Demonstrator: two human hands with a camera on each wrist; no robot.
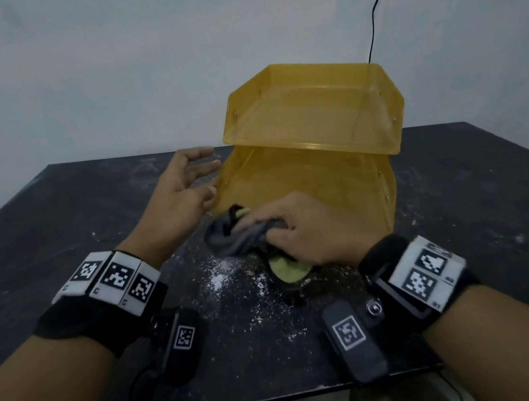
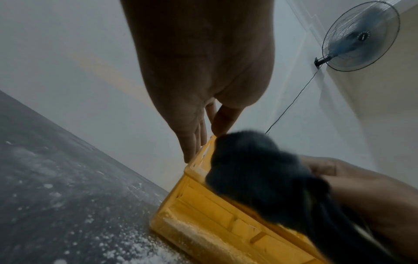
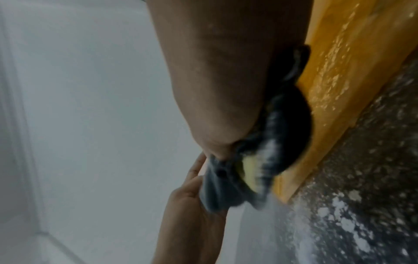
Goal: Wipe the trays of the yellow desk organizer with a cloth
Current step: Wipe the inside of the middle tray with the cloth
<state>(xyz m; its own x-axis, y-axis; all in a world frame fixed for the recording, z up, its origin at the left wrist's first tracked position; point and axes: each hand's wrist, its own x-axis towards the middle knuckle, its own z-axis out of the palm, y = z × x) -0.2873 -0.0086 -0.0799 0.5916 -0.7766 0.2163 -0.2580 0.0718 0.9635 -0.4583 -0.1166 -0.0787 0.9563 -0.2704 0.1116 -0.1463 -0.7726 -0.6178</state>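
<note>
The yellow organizer (image 1: pixel 313 144) stands toward the far edge of the dark surface (image 1: pixel 53 233), right of its middle. The right hand (image 1: pixel 308 224) clenches its grip around the cloth (image 1: pixel 241 238) (grey, with a pale green patch) at the front lip of the lower tray. The left hand (image 1: pixel 184 185) has a released grip, fingers spread and touching the organizer's left side. White powder (image 1: pixel 220 278) lies scattered on the surface near the front edge.

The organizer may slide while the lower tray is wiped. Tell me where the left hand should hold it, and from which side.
Probably take the yellow desk organizer by its left side wall, coming from the left. That upright panel faces the left hand, whose fingers are already beside its edge, while the right hand works the cloth at the front.
</note>
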